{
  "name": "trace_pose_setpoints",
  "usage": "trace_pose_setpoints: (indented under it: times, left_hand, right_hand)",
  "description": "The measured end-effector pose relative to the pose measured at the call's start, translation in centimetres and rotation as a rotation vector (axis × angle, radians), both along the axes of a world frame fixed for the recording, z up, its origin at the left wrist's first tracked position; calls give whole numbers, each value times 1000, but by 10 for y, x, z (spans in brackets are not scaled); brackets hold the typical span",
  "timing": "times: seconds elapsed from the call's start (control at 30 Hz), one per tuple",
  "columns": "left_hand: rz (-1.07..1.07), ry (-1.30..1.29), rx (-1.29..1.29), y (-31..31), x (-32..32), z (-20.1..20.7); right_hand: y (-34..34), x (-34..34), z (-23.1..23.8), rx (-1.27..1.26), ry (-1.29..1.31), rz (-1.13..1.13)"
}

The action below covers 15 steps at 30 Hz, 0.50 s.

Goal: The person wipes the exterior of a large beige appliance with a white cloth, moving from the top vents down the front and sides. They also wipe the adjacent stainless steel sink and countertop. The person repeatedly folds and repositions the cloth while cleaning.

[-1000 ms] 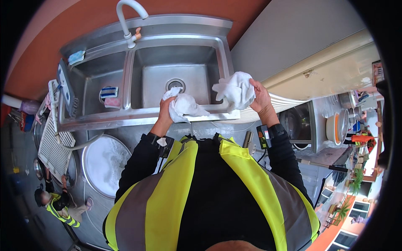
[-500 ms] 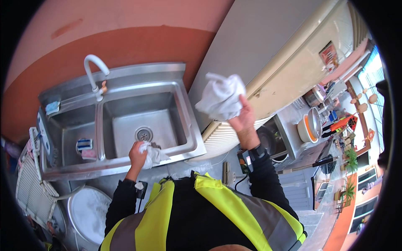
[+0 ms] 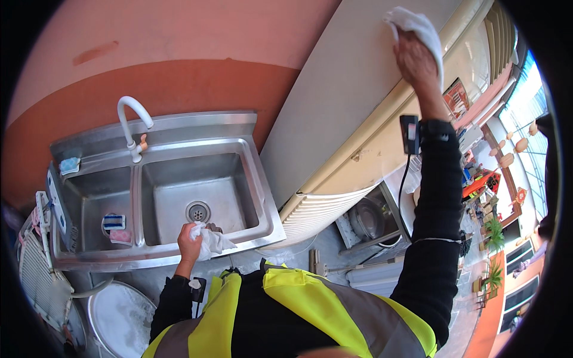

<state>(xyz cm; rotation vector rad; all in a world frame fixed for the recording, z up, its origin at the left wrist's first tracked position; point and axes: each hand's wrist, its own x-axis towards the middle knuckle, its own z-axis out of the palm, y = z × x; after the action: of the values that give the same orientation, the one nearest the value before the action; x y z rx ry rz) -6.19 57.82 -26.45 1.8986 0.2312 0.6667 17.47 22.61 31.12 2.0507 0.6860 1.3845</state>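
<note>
Over the front edge of the steel sink (image 3: 271, 218), my left hand (image 3: 188, 243) is closed around a bunched white cloth (image 3: 212, 241); part of it hangs toward the rim, with a greyish patch beside it. My right arm reaches far up to the right. There my right hand (image 3: 416, 59) holds another white cloth (image 3: 422, 25) against the upper part of a tall appliance with a grey side panel (image 3: 340, 89) and a cream vented front (image 3: 358, 164). Its fingertips are partly hidden by the cloth.
A white faucet (image 3: 136, 113) rises behind the two basins. A sponge (image 3: 70, 165) lies on the left ledge, and sponges (image 3: 114, 222) are in the left basin. A round tub of suds (image 3: 122, 313) stands at lower left, beside a white rack (image 3: 42, 274). A pot (image 3: 365, 219) sits right.
My right hand has moved up and to the right with its cloth, from beside the appliance onto its upper part. The left hand still holds its cloth over the sink's edge.
</note>
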Motion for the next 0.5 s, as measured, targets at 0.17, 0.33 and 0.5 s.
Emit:
trace_pose_setpoints:
  times: [0.17, 0.33, 0.5]
  left_hand:
    - [5, 23, -40, 0, 0, -1]
    - [-12, 36, -87, 2, 0, -3]
    - [3, 35, -78, 2, -1, -8]
  right_hand:
    - [-19, 4, -128, 38, 180, 221]
    - [-9, -14, -286, -196, 481, -36]
    - [-10, -26, -328, -413, 781, -43]
